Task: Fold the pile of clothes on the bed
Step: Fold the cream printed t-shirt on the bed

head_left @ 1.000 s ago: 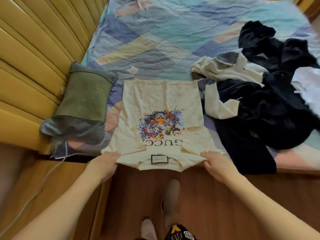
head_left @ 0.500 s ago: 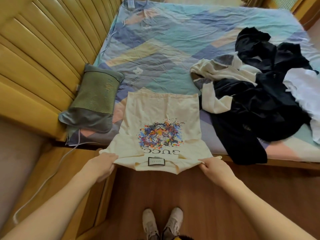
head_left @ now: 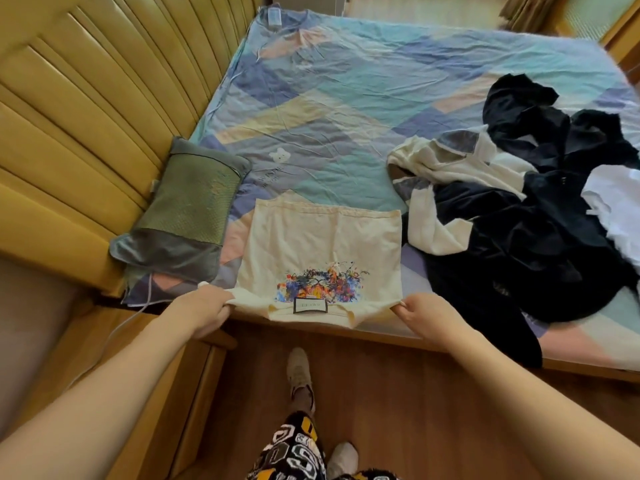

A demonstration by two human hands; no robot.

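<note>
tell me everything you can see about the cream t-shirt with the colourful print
The cream t-shirt looks like soft cotton. It lies spread flat on the bed at its near edge, hem away from the person, with a multicoloured splatter print on the chest and a black-bordered neck label. Its collar end hangs slightly over the bed edge. The left hand and right hand each pinch one near corner by the shoulders.

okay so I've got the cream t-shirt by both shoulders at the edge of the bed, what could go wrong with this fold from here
1. The cream t-shirt has its collar end hanging over the bed edge; with the left hand and right hand gripping only the corners, it may slide off.
2. The unfolded pile lies right beside the shirt, so a sleeve could snag in the fold.
3. The white cable near the left hand might catch.
</note>
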